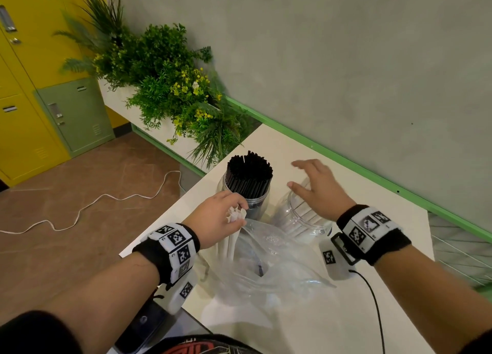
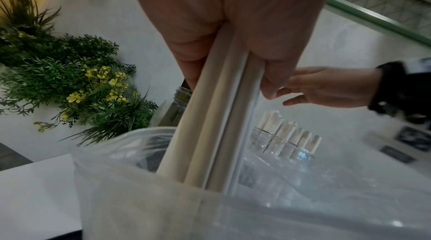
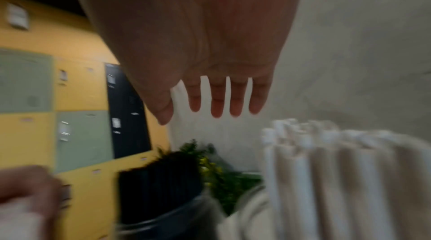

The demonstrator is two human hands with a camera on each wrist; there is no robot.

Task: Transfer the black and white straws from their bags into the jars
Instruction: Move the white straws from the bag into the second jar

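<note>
The left hand (image 1: 222, 215) held a narrow grip round white straws (image 2: 210, 133) rising from the bag (image 1: 266, 260). Best lift them clear, then lower them upright into the clear jar (image 1: 298, 215), under the spread, empty right hand (image 1: 316, 186).

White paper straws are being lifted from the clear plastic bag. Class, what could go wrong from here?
1. The left hand grips only the tops of the white paper straws; some may slip back into the clear plastic bag.
2. The open right hand hovers over the tilted clear jar of white straws without holding it; it may tip.
</note>
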